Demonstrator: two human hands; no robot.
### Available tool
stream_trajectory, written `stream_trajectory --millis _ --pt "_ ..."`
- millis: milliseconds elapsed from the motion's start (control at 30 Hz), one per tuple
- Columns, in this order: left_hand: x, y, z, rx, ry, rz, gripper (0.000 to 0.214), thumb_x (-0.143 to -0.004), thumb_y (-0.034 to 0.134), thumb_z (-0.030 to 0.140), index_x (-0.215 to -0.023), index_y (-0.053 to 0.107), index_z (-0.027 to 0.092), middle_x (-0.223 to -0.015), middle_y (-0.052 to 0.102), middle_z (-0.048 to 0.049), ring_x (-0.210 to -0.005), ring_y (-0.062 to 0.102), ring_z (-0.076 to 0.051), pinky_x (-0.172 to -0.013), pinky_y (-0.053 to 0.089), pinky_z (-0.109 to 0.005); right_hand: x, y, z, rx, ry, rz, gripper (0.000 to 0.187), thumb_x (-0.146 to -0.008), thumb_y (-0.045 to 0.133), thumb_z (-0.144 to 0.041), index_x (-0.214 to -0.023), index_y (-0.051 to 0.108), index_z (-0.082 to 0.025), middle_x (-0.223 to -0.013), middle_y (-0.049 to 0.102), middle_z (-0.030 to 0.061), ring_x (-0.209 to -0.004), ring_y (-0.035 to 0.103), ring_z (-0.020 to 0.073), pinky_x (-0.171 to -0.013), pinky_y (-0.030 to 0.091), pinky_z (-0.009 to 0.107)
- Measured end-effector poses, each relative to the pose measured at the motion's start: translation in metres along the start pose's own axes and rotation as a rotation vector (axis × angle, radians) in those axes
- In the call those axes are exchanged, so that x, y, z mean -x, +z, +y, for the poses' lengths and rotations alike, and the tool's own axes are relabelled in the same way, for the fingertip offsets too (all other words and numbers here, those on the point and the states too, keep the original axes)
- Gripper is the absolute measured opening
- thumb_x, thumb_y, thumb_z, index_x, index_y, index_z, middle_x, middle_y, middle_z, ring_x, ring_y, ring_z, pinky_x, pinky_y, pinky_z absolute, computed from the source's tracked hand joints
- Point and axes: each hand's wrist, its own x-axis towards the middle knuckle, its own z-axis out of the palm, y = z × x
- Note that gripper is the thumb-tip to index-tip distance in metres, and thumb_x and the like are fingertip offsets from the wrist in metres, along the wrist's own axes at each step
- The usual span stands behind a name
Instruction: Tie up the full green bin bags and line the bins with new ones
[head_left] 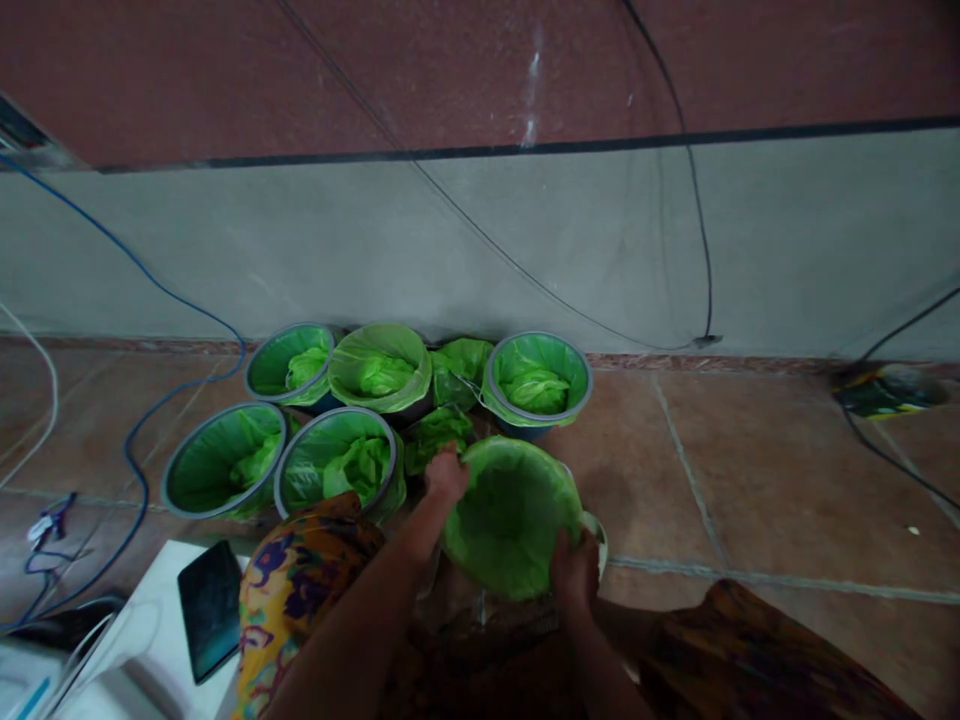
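I have a two-tone wall running behind everything, beyond the held bucket, and the tiled floor spreading out on both sides of it. Patterned cloth shows on my side of the bucket, to its left and right. Farther left and nearer me than the bucket is part of a white table.

The held bucket sits in front of me, mouth up, a green liner over its rim; I can't tell whether it touches the floor. Five more lined buckets stand beyond it or to its left: one just beyond, two in a row to its left, and two farther back on that side. Each has green plastic bunched inside. Loose green bags lie just left of the held bucket and beyond it.

My left hand is closed on the held bucket's upper-left edge. My right hand, a little blurred, grips its lower-right edge; whether it has liner, rim or both, I can't tell.

A dark tablet lies on the table, left of the bucket. Thinnest of all, a blue cable winds over the floor, well to the bucket's left.
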Motion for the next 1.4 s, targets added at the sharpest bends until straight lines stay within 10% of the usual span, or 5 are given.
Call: stream_trajectory --millis 167,467,933,1200,1400 --pt "-0.010 0.004 0.014 0.036 0.231 0.152 0.042 -0.085 0.060 0.026 -0.126 0.057 0.016 -0.124 0.064 -0.0107 -0.115 0.058 -0.022 -0.101 0.042 -0.031 -0.036 -0.019 -0.042 -0.263 -0.364 0.409 0.041 -0.089 0.046 -0.039 -0.120 0.056 -0.014 -0.121 0.058 0.0169 -0.113 0.053 0.0315 -0.096 0.042 0.047" --pt "-0.020 0.029 0.008 -0.061 0.254 0.094 0.020 -0.094 0.045 0.020 -0.102 0.063 0.018 -0.103 0.068 -0.0081 -0.098 0.063 -0.021 -0.080 0.045 -0.029 -0.130 -0.010 -0.098 -0.010 -0.685 0.013 0.017 -0.082 0.055 -0.016 -0.097 0.063 -0.018 -0.098 0.067 0.0085 -0.093 0.059 0.0220 -0.087 0.043 0.033" --pt "-0.013 0.031 -0.015 -0.073 0.433 0.099 0.021 -0.090 0.048 0.014 -0.099 0.066 0.018 -0.113 0.068 -0.0083 -0.105 0.061 -0.022 -0.092 0.046 -0.033 -0.135 -0.019 -0.073 -0.004 -0.863 -0.043 0.008 -0.081 0.052 -0.015 -0.081 0.059 -0.020 -0.092 0.066 0.0077 -0.092 0.061 0.0211 -0.083 0.047 0.031" --pt "-0.013 0.021 0.014 0.087 0.373 0.208 0.021 -0.084 0.055 0.019 -0.102 0.065 0.016 -0.118 0.066 -0.0101 -0.112 0.059 -0.023 -0.101 0.043 -0.036 -0.132 -0.028 -0.103 -0.099 -0.875 0.025 0.025 -0.094 0.043 -0.029 -0.095 0.066 -0.020 -0.105 0.069 0.0093 -0.102 0.063 0.0208 -0.095 0.045 0.033" --pt "-0.037 0.020 0.033 -0.067 0.380 -0.009 0.031 -0.097 0.044 0.034 -0.115 0.062 0.016 -0.113 0.069 -0.0117 -0.107 0.064 -0.024 -0.095 0.048 -0.036 -0.145 -0.013 -0.122 0.218 -0.874 -0.260 0.023 -0.093 0.049 -0.026 -0.107 0.065 -0.018 -0.106 0.071 0.0114 -0.098 0.064 0.0211 -0.085 0.045 0.030"
